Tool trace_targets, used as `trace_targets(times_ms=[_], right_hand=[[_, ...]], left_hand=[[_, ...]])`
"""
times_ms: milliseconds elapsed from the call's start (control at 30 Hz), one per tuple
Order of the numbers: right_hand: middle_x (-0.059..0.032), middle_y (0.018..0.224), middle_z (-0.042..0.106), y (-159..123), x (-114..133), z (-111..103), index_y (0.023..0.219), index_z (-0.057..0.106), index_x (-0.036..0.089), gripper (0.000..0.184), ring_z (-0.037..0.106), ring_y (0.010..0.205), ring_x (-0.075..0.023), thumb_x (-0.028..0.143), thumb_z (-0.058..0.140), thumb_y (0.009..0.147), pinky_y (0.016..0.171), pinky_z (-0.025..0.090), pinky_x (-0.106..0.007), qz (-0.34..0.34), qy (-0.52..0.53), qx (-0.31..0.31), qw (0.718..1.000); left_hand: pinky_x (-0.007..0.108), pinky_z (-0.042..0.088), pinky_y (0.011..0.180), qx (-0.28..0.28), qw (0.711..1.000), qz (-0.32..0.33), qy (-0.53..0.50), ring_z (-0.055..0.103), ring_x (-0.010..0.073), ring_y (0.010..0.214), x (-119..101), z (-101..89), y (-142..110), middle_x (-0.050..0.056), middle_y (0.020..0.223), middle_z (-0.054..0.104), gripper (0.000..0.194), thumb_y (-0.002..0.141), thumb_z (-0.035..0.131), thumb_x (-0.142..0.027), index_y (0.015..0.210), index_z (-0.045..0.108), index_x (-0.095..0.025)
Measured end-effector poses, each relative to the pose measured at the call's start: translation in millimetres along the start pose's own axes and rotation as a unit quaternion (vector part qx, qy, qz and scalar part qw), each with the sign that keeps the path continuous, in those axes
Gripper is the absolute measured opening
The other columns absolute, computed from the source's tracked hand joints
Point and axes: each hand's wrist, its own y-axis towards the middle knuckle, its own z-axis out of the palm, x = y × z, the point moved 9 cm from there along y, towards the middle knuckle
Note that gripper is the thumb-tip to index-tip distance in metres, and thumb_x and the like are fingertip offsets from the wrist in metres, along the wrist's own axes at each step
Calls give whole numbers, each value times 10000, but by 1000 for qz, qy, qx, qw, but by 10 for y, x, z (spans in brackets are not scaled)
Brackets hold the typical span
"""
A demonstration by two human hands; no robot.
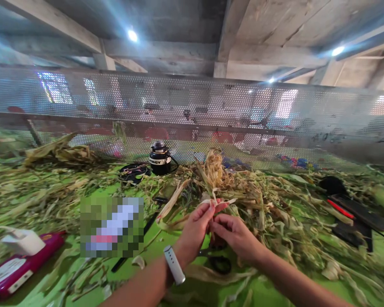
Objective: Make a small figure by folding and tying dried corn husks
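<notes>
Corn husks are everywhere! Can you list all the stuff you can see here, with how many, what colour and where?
dry corn husks: a large heap, tan and green, spread across the table
bright green table top: one, under the husks
black-handled scissors: one, black, on the table below the hands
black round jar with white label: one, far side, by the mesh wall
perforated metal mesh wall: one, grey, behind the table
magenta flat pack: one, pink, near left corner
black tray with red strip: one, right side
white wristband: one, on the left wrist
left hand: pinching a pale husk strip
right hand: fingers on the same husk bundle
</notes>
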Motion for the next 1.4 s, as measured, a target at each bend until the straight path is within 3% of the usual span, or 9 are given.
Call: trace_targets(times_ms=[100, 267, 533, 700, 833, 1033, 1167, 1300, 1400], right_hand=[[35, 564, 506, 17, -23, -42, 656, 464, 181, 424, 448, 508, -93, 573, 530, 802, 502, 370, -217, -6, -3, -18, 1000], [42, 558, 500, 32, -88, -41, 672, 470, 187, 412, 444, 495, -90, 574, 531, 802, 509, 367, -220, 12, -1, 18, 1000], [40, 543, 499, 81, -141, -46, 648, 458, 192, 446, 423, 471, -90, 612, 531, 777, 482, 349, -222, 14, -28, 10, 999], [33, 548, 515, 37, -167, -60, 658, 468, 191, 418, 452, 489, -99, 579, 514, 808, 503, 363, -225, 21, -37, 13, 999], [26, 567, 507, -39, -176, -34, 643, 471, 187, 407, 465, 531, -108, 547, 501, 831, 529, 370, -227, 21, -64, 22, 997], [16, 581, 523, -146, -257, 104, 677, 490, 184, 377, 476, 526, -112, 513, 474, 860, 512, 374, -223, 38, -63, 58, 996], [6, 567, 535, -203, -53, -48, 667, 526, 181, 349, 486, 526, -120, 434, 449, 893, 510, 374, -228, -20, -146, -4, 989], [-22, 666, 564, -371, 584, -419, 698, 571, 181, 209, 520, 651, -152, 286, 512, 869, 611, 410, -260, -212, -286, -164, 920], [-58, 818, 627, -401, 762, -631, 760, 603, 185, 163, 557, 824, -189, 260, 512, 873, 761, 430, -311, -240, -323, -223, 888]], left_hand=[[339, 376, 999, -9, 1000, -6, -9, 583, 231, 1102, -3, -23, 16, 109, 1024, 711, 246, 752, 673, -325, 929, 680, -155], [317, 416, 931, -42, 999, -28, -18, 573, 230, 1106, -19, -123, 66, 98, 1008, 715, 251, 718, 702, -312, 913, 687, -153], [316, 450, 889, -30, 997, -32, -70, 550, 237, 1139, -49, -105, 82, 87, 1005, 711, 182, 677, 740, -301, 779, 675, -166], [318, 492, 780, -55, 995, -49, -63, 597, 253, 1064, -20, -116, 64, 113, 1014, 702, 211, 749, 659, -342, 847, 675, -156], [312, 501, 727, -91, 992, -71, -39, 642, 242, 956, 21, -185, 49, 102, 945, 709, 120, 761, 622, -267, 760, 673, -159], [288, 492, 695, -117, 992, -52, 21, 659, 205, 832, -58, -265, 58, 56, 832, 709, 134, 764, 596, -268, 686, 639, -168], [277, 477, 657, -56, 990, -91, 93, 641, 183, 723, -22, -200, 61, 61, 707, 680, 323, 807, 516, -425, 742, 651, -139], [239, 428, 516, 58, 978, -141, 145, 577, 155, 599, 95, -11, -4, 22, 617, 610, 382, 804, 478, -501, 772, 609, -144], [190, 289, 430, 125, 963, -167, 171, 499, 98, 498, 201, 119, -88, -21, 598, 563, 330, 753, 591, -486, 818, 581, -163]])
